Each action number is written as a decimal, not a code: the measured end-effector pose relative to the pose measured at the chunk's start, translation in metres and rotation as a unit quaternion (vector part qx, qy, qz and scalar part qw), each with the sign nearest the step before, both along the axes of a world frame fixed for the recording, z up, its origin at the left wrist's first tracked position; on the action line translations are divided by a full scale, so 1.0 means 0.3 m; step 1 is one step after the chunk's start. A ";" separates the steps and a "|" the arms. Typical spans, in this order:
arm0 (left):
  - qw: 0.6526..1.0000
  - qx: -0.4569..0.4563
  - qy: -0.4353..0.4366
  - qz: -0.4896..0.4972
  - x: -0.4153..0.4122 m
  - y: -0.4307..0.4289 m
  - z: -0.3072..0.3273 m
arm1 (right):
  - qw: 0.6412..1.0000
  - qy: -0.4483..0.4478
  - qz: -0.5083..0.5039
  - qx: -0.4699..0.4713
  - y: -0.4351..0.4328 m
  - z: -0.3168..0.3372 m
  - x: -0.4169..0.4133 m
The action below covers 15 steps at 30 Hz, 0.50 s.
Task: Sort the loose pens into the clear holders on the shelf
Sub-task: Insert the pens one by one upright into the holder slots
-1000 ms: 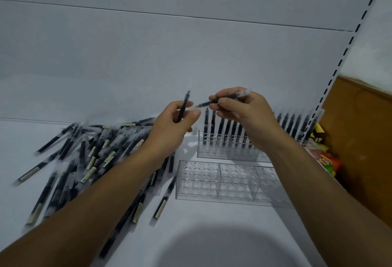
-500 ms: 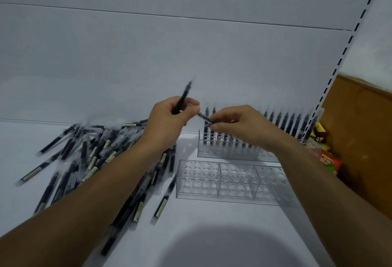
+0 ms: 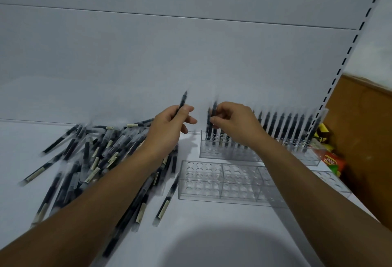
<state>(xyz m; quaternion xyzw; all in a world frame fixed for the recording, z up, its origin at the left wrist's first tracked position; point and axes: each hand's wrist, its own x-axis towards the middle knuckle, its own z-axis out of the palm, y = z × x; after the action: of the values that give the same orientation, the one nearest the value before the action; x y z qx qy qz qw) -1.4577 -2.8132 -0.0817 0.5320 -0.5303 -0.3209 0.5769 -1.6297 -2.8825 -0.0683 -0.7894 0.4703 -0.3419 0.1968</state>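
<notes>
Seating one pen (image 3: 213,116) upright in the far clear holder (image 3: 214,154) with the right hand (image 3: 235,122).

Pinched between that hand's thumb and curled fingers, long axis near vertical, lower end down among the holes at the holder's left end, directly below the grip; whether fully seated, cannot tell. Gripped in the left hand (image 3: 169,126), just left of the right one, a second pen (image 3: 182,102), tilted slightly, tip up and away. Below and left of the left wrist, the loose pile (image 3: 95,152) on the shelf (image 3: 191,235), axes fanned every way. Under the right forearm, the near clear holder (image 3: 203,181), no pens showing in it. Judged next: a straight push down, right hand nearer the holes, then a hand-over of the left's pen.
</notes>
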 end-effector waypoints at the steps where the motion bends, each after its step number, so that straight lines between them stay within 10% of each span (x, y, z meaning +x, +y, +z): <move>1: 1.000 0.000 -0.003 0.000 0.002 -0.002 -0.002 | 0.999 0.038 -0.008 -0.005 -0.002 -0.008 0.001; 8: 0.999 0.007 -0.032 -0.029 -0.001 -0.021 -0.032 | 0.984 0.176 -0.034 0.001 0.020 -0.003 0.003; 15: 0.989 0.003 -0.128 -0.073 -0.036 -0.027 -0.047 | 0.991 -0.063 0.069 0.093 0.090 0.052 -0.033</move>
<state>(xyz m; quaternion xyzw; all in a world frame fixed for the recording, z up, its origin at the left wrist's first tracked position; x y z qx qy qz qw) -1.4685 -2.8212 -0.0957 0.5303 -0.6363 -0.2926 0.4778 -1.6397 -2.8556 -0.0526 -0.7751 0.4314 -0.3311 0.3216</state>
